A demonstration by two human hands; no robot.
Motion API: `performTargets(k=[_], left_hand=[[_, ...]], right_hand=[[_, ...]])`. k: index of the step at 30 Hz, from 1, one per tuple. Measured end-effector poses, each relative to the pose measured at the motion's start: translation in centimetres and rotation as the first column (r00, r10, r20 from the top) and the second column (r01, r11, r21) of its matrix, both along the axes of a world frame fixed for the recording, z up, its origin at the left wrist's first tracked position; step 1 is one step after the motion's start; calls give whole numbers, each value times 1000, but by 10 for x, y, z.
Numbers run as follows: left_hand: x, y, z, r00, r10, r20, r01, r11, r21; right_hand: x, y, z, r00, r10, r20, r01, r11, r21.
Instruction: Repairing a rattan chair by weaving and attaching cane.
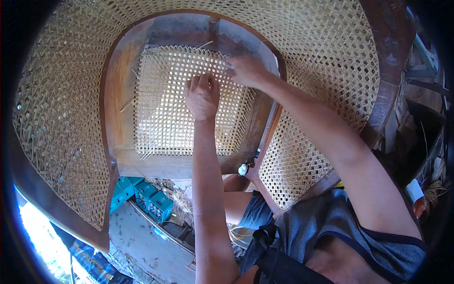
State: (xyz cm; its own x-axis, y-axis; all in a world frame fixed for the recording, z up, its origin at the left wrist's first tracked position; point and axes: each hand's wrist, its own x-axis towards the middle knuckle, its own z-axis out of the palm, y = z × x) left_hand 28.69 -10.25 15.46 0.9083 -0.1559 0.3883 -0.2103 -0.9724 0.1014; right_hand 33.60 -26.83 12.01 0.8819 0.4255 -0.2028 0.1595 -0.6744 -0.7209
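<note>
A wooden chair seat panel has a square of woven cane (161,104) at its centre, with loose strand ends (126,105) poking out along its edges. On the weave, right of its middle, rests my left hand (203,97), its fingers curled down against the cane; whatever they pinch is hidden. Farther up and to the right, my right hand (245,71) is at the upper right corner of the cane. Its fingers point left and are smeared, so their grip does not show. A short strand (205,45) sticks up from the far edge.
Around the seat curves the chair's cane back and sides (326,57) in a dark wooden frame (395,57). Teal boxes (161,206) stand below at the left, beside a grey surface (142,241). Clutter and a dark bin (423,128) lie at the right.
</note>
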Motion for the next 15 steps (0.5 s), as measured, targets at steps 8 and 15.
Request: performTargets(k=[8,15], left_hand=[[2,-5,3,1000,25,-11,-23,986,163],[1,0,6,996,28,-88,-32,999,-41]], right_hand=[[11,-30,0,996,-73,-42,71,997,-37],[8,-32,-3,981,-191,36,194,977,-87]])
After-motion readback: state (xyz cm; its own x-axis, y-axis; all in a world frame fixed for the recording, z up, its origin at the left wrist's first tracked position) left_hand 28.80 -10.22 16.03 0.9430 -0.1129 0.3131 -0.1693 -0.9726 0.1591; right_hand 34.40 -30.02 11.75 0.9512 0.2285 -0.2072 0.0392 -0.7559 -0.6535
